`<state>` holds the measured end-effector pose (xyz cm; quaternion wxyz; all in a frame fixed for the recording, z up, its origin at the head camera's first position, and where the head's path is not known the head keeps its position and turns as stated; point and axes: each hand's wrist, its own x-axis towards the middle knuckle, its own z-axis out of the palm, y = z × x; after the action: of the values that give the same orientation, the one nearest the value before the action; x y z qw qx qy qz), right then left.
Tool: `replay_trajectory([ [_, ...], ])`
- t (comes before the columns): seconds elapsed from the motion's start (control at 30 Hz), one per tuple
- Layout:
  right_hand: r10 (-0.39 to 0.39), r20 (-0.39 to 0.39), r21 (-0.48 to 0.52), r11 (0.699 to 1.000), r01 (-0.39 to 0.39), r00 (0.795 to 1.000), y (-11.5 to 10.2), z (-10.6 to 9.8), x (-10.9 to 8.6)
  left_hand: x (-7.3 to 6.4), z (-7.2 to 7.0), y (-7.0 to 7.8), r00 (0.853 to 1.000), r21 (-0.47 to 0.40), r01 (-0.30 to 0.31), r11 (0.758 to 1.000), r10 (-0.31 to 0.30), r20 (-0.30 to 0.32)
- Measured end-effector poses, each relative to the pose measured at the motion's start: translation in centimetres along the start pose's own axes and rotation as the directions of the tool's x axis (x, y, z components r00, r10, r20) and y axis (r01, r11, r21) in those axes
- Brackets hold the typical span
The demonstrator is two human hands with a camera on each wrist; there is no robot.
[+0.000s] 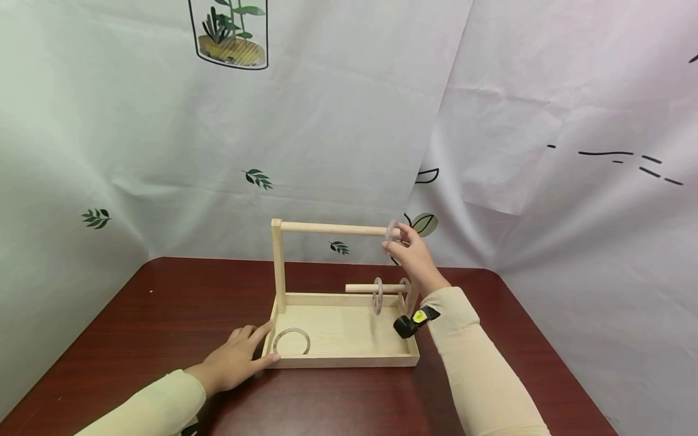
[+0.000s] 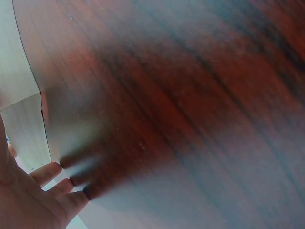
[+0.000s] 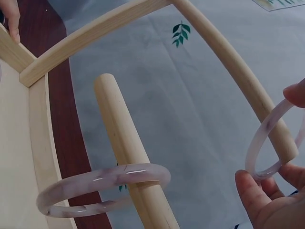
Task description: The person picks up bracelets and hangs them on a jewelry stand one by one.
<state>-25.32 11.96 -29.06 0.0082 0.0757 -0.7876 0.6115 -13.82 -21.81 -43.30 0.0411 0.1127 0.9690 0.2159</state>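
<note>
A pale wooden rack has a shallow tray (image 1: 349,362), a left post (image 1: 279,266), an upper rod (image 1: 332,228) and a shorter lower rod (image 1: 360,289). My right hand (image 1: 410,251) pinches a translucent lilac bangle (image 3: 259,138) between thumb and fingers. That bangle encircles the free right end of the upper rod. Around the lower rod hang two more bangles, one nearer its middle (image 1: 377,297) and one farther right (image 1: 405,290), partly behind my wrist. My left hand (image 1: 234,357) rests over the tray's front left corner, fingers extended along its wall. Another bangle (image 1: 291,330) lies inside the tray close by.
The rack stands on a dark red-brown wooden table (image 1: 180,303). Behind and beside the table hangs a pale cloth (image 1: 338,121) printed with leaves and a plant jar. A black wrist camera (image 1: 406,326) sits at my right cuff, overlapping the tray's right side.
</note>
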Motion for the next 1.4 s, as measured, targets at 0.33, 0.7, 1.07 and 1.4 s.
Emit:
replay_trajectory([
  [0.33, 0.01, 0.019, 0.281, 0.96, -0.015, 1.0, 0.1, 0.9, 0.7, 0.0, 0.0, 0.0, 1.0, 0.003, -0.001, 1.0, 0.001, -0.001],
  [0.7, -0.05, 0.055, 0.397, 0.918, 0.024, 0.997, 1.1, 1.0, 1.0, 0.1, 0.0, 0.1, 1.0, -0.001, -0.01, 1.0, 0.01, -0.003],
  [1.07, -0.001, 0.09, 0.468, 0.883, -0.041, 0.996, 1.1, 1.6, 1.1, 0.0, 0.0, 0.0, 1.0, -0.003, -0.005, 1.0, 0.005, -0.006],
  [1.4, 0.033, 0.129, 0.507, 0.857, -0.094, 0.991, 1.2, 2.5, 1.1, -0.1, 0.0, 0.1, 1.0, -0.004, 0.001, 1.0, -0.001, -0.007],
])
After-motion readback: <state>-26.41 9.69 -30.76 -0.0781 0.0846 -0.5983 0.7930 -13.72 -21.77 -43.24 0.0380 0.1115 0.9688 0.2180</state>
